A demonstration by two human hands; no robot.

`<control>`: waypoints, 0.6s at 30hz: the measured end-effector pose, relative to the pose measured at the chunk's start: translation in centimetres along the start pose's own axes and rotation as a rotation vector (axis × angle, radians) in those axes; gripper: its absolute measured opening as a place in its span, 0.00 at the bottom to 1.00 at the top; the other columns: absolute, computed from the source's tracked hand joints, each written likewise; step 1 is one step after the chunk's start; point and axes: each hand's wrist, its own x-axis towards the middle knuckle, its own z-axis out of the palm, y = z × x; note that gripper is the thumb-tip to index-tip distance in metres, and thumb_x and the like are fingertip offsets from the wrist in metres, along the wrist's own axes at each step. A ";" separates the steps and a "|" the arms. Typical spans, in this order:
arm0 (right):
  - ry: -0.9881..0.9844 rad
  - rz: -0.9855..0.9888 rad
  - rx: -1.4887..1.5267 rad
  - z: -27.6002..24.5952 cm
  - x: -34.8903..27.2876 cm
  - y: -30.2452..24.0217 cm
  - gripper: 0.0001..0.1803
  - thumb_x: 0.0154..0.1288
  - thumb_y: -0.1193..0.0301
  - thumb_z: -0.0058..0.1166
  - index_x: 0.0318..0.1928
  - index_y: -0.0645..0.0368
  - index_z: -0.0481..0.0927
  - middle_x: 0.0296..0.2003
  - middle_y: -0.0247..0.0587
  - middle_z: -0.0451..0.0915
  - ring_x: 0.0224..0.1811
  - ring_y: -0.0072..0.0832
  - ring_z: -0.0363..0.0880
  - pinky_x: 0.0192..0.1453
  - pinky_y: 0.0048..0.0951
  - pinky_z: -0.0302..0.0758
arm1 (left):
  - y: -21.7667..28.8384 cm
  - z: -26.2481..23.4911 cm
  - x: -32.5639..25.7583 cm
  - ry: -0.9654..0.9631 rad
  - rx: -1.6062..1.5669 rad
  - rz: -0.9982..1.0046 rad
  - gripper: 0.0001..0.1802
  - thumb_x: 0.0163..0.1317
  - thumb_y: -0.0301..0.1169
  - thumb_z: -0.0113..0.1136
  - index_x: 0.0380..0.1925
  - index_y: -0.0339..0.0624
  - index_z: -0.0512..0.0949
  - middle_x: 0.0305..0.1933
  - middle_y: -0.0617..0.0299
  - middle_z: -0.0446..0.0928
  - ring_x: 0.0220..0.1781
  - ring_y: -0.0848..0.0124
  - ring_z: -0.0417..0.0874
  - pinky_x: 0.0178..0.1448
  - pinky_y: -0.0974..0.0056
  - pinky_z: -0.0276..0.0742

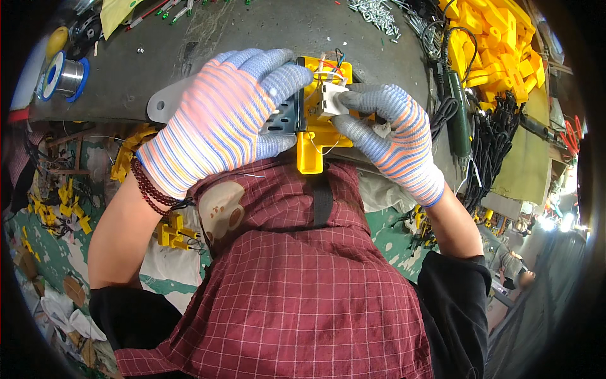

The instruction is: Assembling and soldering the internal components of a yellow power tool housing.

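Note:
A yellow plastic housing (310,158) lies at the table's near edge, with its inside facing up and thin red, blue, black and white wires (338,62) showing in it. Against its left side sits a black slotted plate (278,124), partly covered by my left hand (221,114). That gloved hand wraps over the plate with fingers and thumb closed on it. A grey flat piece with a hole (161,105) sticks out behind the same hand. My gloved right hand (388,123) pinches a small white block (332,100) between thumb and fingers over the housing.
A spool of solder wire (65,77) stands at the left. Screws (377,18) lie in a pile at the far edge. On the right are a heap of yellow plastic housings (499,47), a dark green power tool (459,114) and a bundle of black cables (493,148).

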 end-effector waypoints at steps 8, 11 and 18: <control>0.044 -0.037 0.026 0.0 0.2 0.7 0.12 0.56 0.67 0.69 0.40 0.55 0.86 0.37 0.45 0.85 0.38 0.43 0.84 0.46 0.37 0.78 | -0.5 -0.5 0.7 -0.054 -0.112 -0.012 0.38 0.44 0.44 0.75 0.56 0.44 0.75 0.60 0.45 0.76 0.57 0.46 0.79 0.62 0.50 0.75; -0.060 -0.070 -0.044 -0.6 1.2 0.1 0.10 0.57 0.67 0.66 0.40 0.53 0.86 0.35 0.44 0.84 0.37 0.45 0.82 0.45 0.40 0.77 | -0.8 -0.9 0.9 -0.075 -0.174 -0.027 0.37 0.44 0.43 0.76 0.56 0.44 0.75 0.60 0.45 0.76 0.57 0.46 0.79 0.62 0.51 0.75; -0.141 -0.126 -0.155 -1.0 2.2 -0.1 0.10 0.57 0.65 0.63 0.40 0.51 0.86 0.32 0.43 0.81 0.37 0.46 0.80 0.43 0.42 0.76 | -1.1 -2.4 1.7 -0.153 -0.190 -0.041 0.38 0.44 0.43 0.76 0.56 0.43 0.75 0.60 0.45 0.76 0.57 0.46 0.79 0.62 0.51 0.75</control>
